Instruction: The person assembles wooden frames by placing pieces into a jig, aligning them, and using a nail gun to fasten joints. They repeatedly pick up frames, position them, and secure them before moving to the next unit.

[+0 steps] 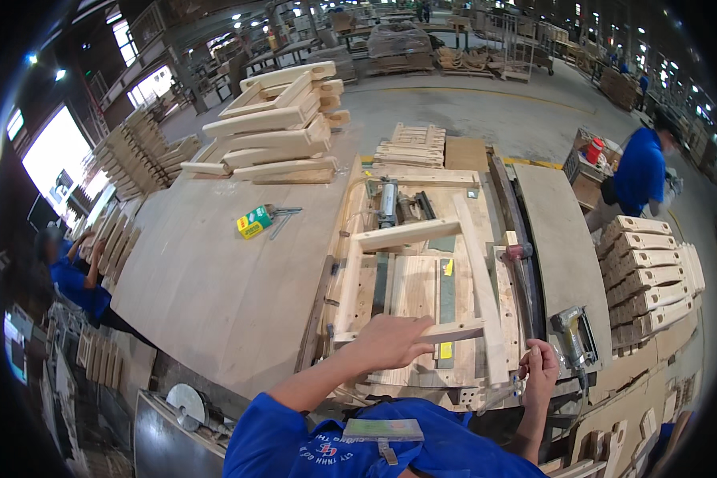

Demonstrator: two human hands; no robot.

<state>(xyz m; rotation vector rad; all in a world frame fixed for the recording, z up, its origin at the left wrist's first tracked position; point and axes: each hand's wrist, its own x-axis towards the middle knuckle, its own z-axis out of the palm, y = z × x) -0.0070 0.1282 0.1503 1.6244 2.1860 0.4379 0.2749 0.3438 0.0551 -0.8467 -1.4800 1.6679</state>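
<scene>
Wooden frame (406,233), likely light, stiff, best held by its rails, lies over jig (413,279); left hand (394,341) clasps near rail (460,328); right hand (540,370) curls, any pinch unclear.

pale cream on the frame (478,279) at the left fingers (422,323); yellow and green on the box (253,222) beyond; blue on the shirt (454,438) behind.

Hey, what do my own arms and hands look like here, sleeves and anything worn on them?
Your blue shirt has a short, plain left sleeve, leaving the forearm bare. Your left hand and right hand are both ungloved. No watch or band shows on either wrist.
</scene>
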